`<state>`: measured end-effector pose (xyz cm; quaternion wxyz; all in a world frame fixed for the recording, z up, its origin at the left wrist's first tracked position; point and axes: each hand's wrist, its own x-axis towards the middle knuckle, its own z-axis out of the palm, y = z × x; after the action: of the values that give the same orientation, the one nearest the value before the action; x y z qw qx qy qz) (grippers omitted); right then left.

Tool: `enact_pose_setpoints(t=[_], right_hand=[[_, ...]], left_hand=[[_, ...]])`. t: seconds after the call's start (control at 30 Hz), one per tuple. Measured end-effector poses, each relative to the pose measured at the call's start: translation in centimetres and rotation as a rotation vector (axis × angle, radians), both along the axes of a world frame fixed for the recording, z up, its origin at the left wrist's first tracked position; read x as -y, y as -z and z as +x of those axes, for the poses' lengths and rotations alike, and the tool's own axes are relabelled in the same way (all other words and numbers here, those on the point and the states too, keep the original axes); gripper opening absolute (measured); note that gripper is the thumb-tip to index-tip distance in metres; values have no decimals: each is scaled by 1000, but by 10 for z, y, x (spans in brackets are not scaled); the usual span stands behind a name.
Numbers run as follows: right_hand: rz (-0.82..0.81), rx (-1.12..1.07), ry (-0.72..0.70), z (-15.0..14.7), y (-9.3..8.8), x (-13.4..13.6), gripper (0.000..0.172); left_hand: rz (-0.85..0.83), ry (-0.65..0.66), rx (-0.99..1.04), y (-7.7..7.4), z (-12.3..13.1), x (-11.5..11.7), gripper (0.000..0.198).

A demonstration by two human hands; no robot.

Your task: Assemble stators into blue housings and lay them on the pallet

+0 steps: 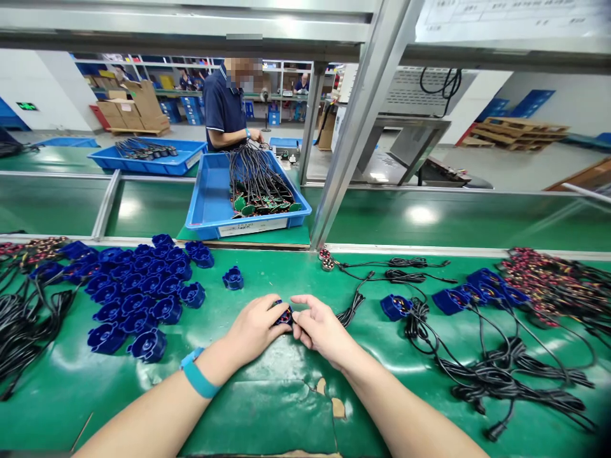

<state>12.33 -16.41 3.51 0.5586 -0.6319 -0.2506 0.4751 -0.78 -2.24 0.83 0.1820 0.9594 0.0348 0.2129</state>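
Note:
My left hand point(255, 327) and my right hand point(322, 329) meet over the green mat point(267, 394), both closed around one small blue plastic housing point(283, 315) with red and dark parts inside it. A black cable point(352, 306) runs off to the right from where the hands meet. A teal band sits on my left wrist. To the left lies a pile of several empty blue housings point(143, 289), and one single housing point(233, 278) lies apart just ahead of my left hand.
Finished blue housings with coiled black cables point(482, 331) spread on the right. Black cable bundles point(23, 318) lie far left. A blue tray point(214, 203) of wired boards stands beyond the bench rail; a person in a dark shirt point(224, 105) works behind it. A metal post point(353, 121) rises ahead.

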Motion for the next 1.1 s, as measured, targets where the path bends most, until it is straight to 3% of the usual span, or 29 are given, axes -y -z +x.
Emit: enact_pose_setpoints(t=[0.4, 0.63, 0.87, 1.1], right_hand=[[27, -33, 14, -2, 10, -3, 73], [24, -51, -49, -6, 9, -1, 84], [39, 18, -8, -4, 21, -2, 81], [3, 27, -116, 2, 11, 0, 65]], left_hand=[[-44, -8, -72, -7, -2, 3, 23], [52, -60, -82, -1, -2, 5, 22], [14, -78, -108, -2, -1, 5, 26], [44, -86, -134, 2, -1, 5, 31]])
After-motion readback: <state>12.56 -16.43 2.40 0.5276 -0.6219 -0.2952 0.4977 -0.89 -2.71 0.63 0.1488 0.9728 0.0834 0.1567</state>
